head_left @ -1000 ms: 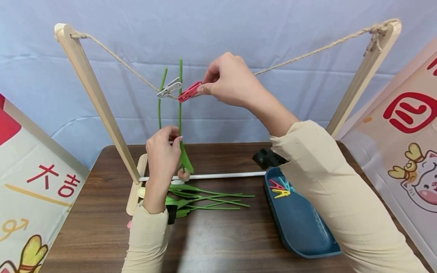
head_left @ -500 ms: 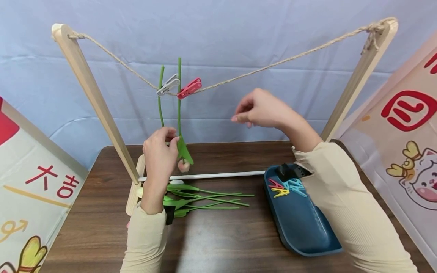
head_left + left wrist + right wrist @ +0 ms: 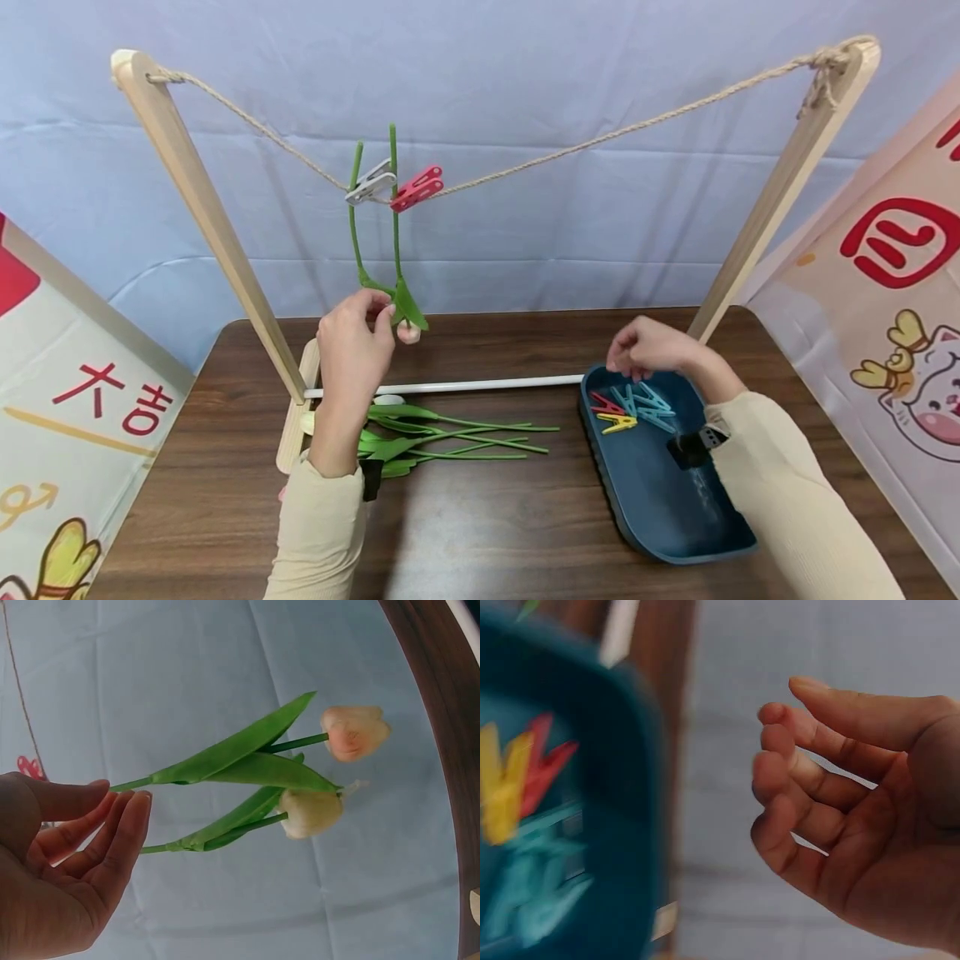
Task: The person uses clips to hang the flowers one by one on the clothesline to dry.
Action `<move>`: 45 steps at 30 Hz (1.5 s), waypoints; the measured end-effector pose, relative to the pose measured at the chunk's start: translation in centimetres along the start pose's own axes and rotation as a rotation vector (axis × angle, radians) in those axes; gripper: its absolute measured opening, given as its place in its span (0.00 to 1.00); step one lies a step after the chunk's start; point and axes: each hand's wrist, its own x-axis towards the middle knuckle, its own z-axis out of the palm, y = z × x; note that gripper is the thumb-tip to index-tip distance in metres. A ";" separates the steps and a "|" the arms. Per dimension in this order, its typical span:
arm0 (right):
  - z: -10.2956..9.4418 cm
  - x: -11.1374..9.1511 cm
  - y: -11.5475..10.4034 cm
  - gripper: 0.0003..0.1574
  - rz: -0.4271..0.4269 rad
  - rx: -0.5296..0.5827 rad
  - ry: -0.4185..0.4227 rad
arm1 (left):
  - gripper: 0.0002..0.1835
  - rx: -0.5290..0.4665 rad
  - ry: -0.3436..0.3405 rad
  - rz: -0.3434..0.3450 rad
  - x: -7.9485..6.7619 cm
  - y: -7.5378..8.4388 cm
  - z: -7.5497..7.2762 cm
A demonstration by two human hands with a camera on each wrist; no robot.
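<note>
Two artificial tulips hang head-down from a rope [image 3: 585, 147]: a grey clothespin [image 3: 371, 183] and a red clothespin [image 3: 417, 189] hold their stems. In the left wrist view, the pinkish tulip [image 3: 354, 733] is beside the cream tulip [image 3: 309, 813], their leaves overlapping. My left hand [image 3: 354, 354] is at the stems, its fingers extended and its thumb tip right by the pinkish tulip's stem. My right hand [image 3: 651, 350] hovers over the far end of a blue basin [image 3: 675, 508], fingers loosely bent and holding nothing. Near it lie light-blue clothespins [image 3: 651, 407], a yellow clothespin [image 3: 618, 423] and a red one.
Several more tulips [image 3: 450, 442] lie on the wooden table [image 3: 480, 525], their stems pointing right. Two wooden posts [image 3: 198, 200] hold the rope, and a white rod [image 3: 487, 385] runs low between them. Printed panels [image 3: 900, 317] flank the table.
My right hand has let go of the red clothespin and moved right and down to the basin. The pinkish tulip's head has risen beside my left hand, which has barely moved.
</note>
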 end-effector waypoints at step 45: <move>4.0 -0.7 -1.5 0.06 -0.270 0.081 0.075 | 0.07 0.003 -0.599 0.149 -5.2 1.1 7.5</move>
